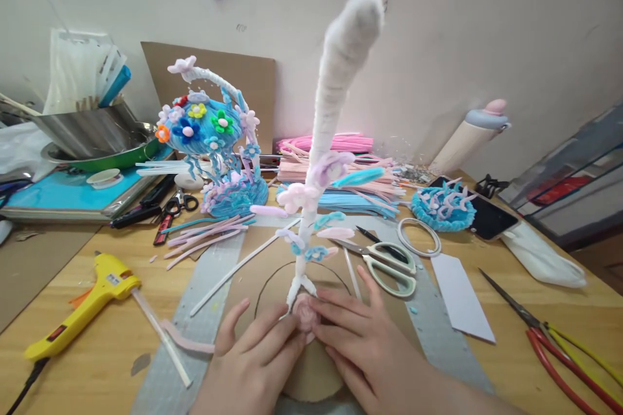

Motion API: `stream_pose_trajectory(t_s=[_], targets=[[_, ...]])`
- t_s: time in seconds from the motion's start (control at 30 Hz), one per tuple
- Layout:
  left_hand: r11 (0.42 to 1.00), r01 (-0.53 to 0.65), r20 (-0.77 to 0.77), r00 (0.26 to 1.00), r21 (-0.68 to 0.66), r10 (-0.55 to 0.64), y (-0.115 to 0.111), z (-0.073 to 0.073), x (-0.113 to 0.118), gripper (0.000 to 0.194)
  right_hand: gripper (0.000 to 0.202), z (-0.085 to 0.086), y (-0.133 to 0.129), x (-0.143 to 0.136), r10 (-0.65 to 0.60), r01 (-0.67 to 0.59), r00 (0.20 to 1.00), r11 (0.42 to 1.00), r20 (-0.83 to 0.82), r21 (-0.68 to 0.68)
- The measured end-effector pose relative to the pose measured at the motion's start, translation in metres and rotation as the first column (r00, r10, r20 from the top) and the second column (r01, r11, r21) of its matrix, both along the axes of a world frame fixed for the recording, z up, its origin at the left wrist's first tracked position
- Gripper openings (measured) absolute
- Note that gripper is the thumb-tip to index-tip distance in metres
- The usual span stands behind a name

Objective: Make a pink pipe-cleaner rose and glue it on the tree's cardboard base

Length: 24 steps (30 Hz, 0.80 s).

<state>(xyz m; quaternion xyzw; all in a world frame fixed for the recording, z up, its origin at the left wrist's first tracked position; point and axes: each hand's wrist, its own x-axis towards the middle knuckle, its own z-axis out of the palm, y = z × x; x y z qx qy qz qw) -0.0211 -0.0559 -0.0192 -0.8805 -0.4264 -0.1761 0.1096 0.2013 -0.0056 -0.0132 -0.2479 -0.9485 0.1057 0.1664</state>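
A white wrapped stem (327,104) with pink, lilac and blue fuzzy petals rises from a cardboard sheet (257,249) with a curved line drawn on it. At the stem's foot lies a pink coiled fuzzy piece (306,314). My left hand (257,356) grips its left side with the fingertips, and my right hand (365,343) presses on its right side. Both hands have the thumb side low and some fingers raised. A pink fuzzy strip (187,340) runs out to the left of my left hand.
A yellow glue gun (92,305) lies at left. Green-handled scissors (389,266) lie right of the stem; red-handled scissors (559,343) are at far right. Behind stand a blue flowered model (209,133) and bundles of fuzzy sticks (341,175). A white card (460,298) lies at right.
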Motion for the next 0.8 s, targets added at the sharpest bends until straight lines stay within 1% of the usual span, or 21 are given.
stream_pose_trajectory(t_s=[0.1, 0.2, 0.27, 0.33, 0.4, 0.5, 0.57, 0.67, 0.8], targets=[[1.000, 0.012, -0.016, 1.000, 0.003, -0.012, 0.000, 0.008, -0.003, 0.036, 0.031, -0.003, -0.003, -0.002, -0.004, 0.005, 0.998, 1.000, -0.058, 0.013], [0.999, 0.041, 0.004, 0.999, 0.010, -0.041, -0.001, 0.010, -0.003, 0.028, 0.031, -0.007, -0.006, -0.003, -0.009, 0.013, 0.992, 0.999, -0.127, 0.029], [0.998, 0.062, 0.019, 0.998, 0.009, -0.062, -0.002, 0.007, -0.003, 0.024, 0.026, -0.006, -0.008, -0.003, 0.003, 0.003, 0.990, 0.999, -0.142, 0.039], [0.998, 0.056, 0.065, 0.996, 0.032, -0.058, -0.004, 0.001, -0.001, 0.024, 0.020, -0.004, -0.008, -0.005, -0.002, 0.005, 0.991, 1.000, -0.137, 0.028], [0.999, 0.015, 0.137, 0.990, 0.041, -0.020, -0.007, -0.007, 0.002, 0.026, 0.016, -0.003, -0.008, -0.008, -0.046, 0.045, 0.988, 0.999, -0.150, -0.010], [0.999, -0.048, 0.232, 0.971, -0.012, 0.049, -0.011, -0.016, 0.005, 0.027, 0.012, -0.005, -0.009, -0.013, -0.135, 0.126, 0.971, 0.990, -0.199, -0.059], [0.997, -0.062, 0.263, 0.962, -0.055, 0.074, -0.013, -0.018, 0.006, 0.027, 0.010, -0.009, -0.010, -0.016, -0.173, 0.160, 0.962, 0.984, -0.212, -0.077], [0.994, -0.064, 0.280, 0.956, -0.085, 0.086, -0.015, -0.016, 0.009, 0.028, 0.013, -0.013, -0.011, -0.018, -0.204, 0.186, 0.956, 0.977, -0.212, -0.101], [0.991, -0.078, 0.300, 0.948, -0.107, 0.107, -0.017, -0.015, 0.009, 0.029, 0.014, -0.013, -0.010, -0.020, -0.210, 0.193, 0.961, 0.975, -0.182, -0.106]])
